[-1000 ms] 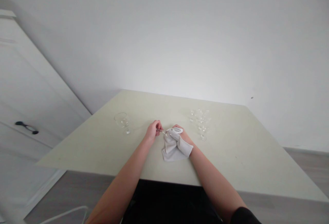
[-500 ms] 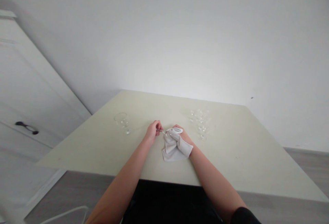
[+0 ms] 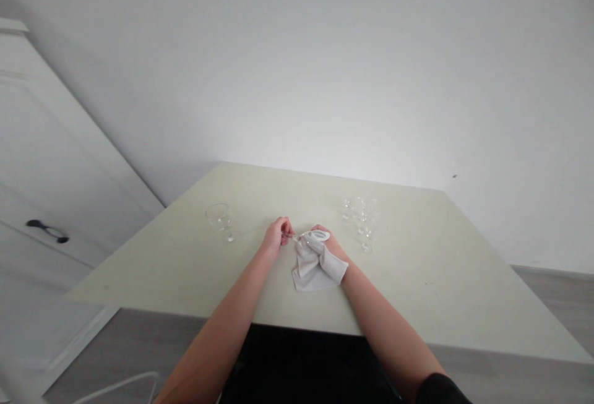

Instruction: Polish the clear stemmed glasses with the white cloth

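Observation:
Over the middle of the table, my left hand [image 3: 279, 232] is closed on the base end of a clear stemmed glass [image 3: 296, 238], which lies sideways between my hands. My right hand [image 3: 323, 231] is wrapped in a pale grey cloth [image 3: 318, 268] around the bowl end of that glass; most of its fingers are hidden by the cloth. The cloth's loose corner hangs down toward me over my right wrist.
A single clear stemmed glass [image 3: 224, 223] stands to the left on the pale table [image 3: 176, 268]. Several more clear glasses [image 3: 361, 213] are grouped to the right. A white cabinet [image 3: 55, 144] flanks the table's left side, and a white wall [image 3: 325, 82] rises behind it.

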### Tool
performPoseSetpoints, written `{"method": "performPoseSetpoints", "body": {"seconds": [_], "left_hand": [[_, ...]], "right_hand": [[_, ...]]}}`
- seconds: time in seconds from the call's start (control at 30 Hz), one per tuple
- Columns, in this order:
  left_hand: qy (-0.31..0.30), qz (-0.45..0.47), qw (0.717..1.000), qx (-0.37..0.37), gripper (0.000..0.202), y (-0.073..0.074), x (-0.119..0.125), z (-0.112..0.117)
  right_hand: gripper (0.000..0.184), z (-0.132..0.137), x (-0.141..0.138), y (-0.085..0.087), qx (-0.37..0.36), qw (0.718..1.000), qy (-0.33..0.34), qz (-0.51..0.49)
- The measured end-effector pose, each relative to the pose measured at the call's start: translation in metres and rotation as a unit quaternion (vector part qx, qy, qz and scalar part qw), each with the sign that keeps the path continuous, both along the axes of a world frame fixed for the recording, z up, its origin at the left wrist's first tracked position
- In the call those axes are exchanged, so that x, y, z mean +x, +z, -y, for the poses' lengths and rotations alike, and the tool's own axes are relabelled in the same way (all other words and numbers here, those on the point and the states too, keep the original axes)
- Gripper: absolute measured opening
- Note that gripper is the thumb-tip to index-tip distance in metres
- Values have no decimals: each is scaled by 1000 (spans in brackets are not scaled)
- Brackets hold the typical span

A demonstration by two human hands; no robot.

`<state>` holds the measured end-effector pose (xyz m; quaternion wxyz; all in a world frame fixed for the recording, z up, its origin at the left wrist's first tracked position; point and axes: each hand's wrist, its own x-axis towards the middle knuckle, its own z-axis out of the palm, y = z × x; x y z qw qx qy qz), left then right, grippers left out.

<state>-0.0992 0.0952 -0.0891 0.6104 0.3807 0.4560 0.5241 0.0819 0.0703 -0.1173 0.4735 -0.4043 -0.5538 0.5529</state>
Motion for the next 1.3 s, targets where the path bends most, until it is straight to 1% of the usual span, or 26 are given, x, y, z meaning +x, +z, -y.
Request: {"method": "performPoseSetpoints", "body": {"seconds": [0.27,0.47,1.03,1.13,1.3], "left_hand": [[2,-2,1000,-4,31,0,0,0],[2,-2,1000,-11,31,0,0,-1],[12,-8,1000,-22,22,0,0,-1],[14,-7,1000,-22,22,0,-1,-1],[16,-2,1000,-18,21,-1,-2,-3]], "right_hand": [[46,0,0,-1,-8,1000,2,-8],[45,-1,0,-5,3,1000,-1,-7],[41,0,0,-2,4,1000,-4,-8],[40,-1,-1,-4,1,1000,4,-10],[44,-7,-2,-10,6,1000,16,-8]]}}
